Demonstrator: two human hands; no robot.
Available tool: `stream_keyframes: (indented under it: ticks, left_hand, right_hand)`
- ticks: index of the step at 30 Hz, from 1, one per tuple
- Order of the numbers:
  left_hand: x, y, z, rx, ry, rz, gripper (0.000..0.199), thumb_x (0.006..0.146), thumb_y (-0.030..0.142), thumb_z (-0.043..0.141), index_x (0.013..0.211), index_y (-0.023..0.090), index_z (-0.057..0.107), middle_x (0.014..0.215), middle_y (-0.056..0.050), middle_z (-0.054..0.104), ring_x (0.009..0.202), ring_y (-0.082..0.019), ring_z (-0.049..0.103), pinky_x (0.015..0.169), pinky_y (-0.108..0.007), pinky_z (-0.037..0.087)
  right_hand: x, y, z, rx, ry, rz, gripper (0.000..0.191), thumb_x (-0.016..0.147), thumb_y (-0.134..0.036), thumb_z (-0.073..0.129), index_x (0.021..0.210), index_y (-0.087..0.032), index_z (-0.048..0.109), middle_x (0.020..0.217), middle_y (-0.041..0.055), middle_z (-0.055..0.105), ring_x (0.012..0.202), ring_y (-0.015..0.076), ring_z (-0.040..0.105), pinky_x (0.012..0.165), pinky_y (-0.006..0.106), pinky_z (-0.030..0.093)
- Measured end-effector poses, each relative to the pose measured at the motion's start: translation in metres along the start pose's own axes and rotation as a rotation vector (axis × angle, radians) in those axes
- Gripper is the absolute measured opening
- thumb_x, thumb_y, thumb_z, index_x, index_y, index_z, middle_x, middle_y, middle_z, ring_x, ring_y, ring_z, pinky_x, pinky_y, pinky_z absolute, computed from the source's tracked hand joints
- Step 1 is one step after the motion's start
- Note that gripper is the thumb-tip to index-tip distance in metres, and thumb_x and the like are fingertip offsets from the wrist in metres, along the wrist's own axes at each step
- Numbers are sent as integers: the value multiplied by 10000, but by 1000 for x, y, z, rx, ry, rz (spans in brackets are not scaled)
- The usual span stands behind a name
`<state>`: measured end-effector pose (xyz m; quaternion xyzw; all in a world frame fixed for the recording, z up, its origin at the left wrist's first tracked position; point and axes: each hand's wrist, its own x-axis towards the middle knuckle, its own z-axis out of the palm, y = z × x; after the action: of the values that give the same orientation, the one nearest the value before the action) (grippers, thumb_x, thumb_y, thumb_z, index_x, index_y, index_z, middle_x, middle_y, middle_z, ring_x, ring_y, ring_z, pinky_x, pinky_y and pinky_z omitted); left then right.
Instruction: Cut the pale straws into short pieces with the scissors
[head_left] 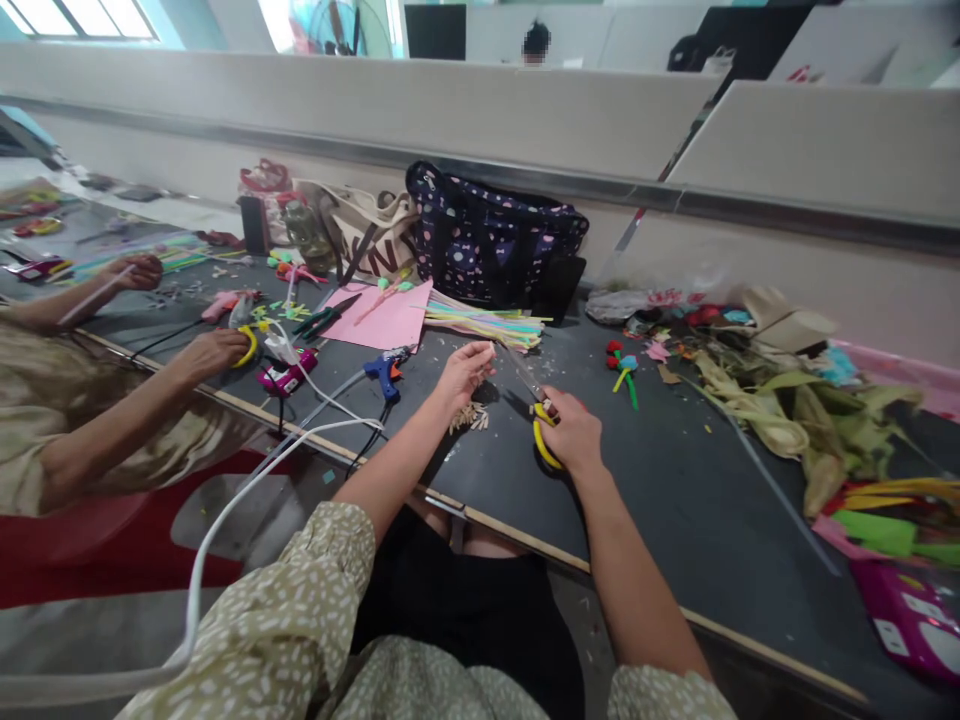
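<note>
My right hand (pixel 574 430) grips a pair of scissors (pixel 545 452) with yellow handles, its blades pointing up and left toward my other hand. The fingertips of my left hand (pixel 463 378) are pinched together near the blade tips. Something small and pale may be between them, too small to make out. Below my left hand, a small heap of short tan pieces (pixel 471 418) lies on the dark table (pixel 660 530). Tiny white scraps are scattered around the scissors.
On the left, a co-worker's hand (pixel 214 355) holds other yellow-handled scissors. A blue glue gun (pixel 384 376), pink paper (pixel 405 318) and pastel strips (pixel 487 325) lie nearby. A dark patterned bag (pixel 487 240) stands behind; dried husks (pixel 780 430) lie to the right.
</note>
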<state>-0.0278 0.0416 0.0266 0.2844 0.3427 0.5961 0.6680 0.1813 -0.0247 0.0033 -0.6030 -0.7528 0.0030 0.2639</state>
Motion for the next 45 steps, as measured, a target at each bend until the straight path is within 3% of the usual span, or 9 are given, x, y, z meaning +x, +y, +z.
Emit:
stream_keyframes:
  ticks: [13, 22, 30, 39, 45]
  left_hand:
    - [4, -5, -2, -17, 4, -12, 357, 539, 260, 849, 822, 144, 666, 697, 13, 651, 555, -63, 562, 651, -244, 505]
    - [11, -12, -11, 3, -42, 32, 343, 551, 288, 850, 803, 133, 676, 682, 13, 634, 602, -69, 584, 679, -238, 506]
    - [11, -8, -18, -14, -56, 2, 324, 549, 254, 849, 805, 137, 687, 696, 5, 654, 603, -84, 603, 706, -266, 516]
    - [4, -10, -9, -90, -9, -65, 348, 561, 210, 833, 873, 138, 695, 687, 4, 668, 597, -80, 607, 715, -246, 516]
    - [1, -11, -5, -85, -51, -48, 361, 564, 226, 829, 892, 133, 711, 772, -29, 702, 623, -91, 620, 696, -227, 503]
  right_hand:
    - [0, -2, -4, -59, -14, -50, 350, 781, -289, 550, 1123, -251, 614, 889, 10, 639, 778, 134, 572, 610, 228, 350]
    - [-1, -1, -1, -164, -20, -81, 438, 784, -272, 537, 1221, -248, 570, 968, 32, 654, 782, 152, 580, 626, 241, 361]
    - [-1, -2, -2, -115, -26, -82, 457, 773, -282, 561, 1229, -243, 570, 963, 21, 657, 820, 155, 596, 657, 242, 387]
    - [-3, -2, 5, -140, 66, -105, 447, 779, -259, 549, 1223, -240, 591, 977, 26, 675, 779, 134, 593, 631, 228, 379]
    - [-3, -1, 6, -154, 49, -127, 456, 777, -286, 561, 1231, -238, 580, 1002, 26, 675, 804, 139, 598, 634, 230, 386]
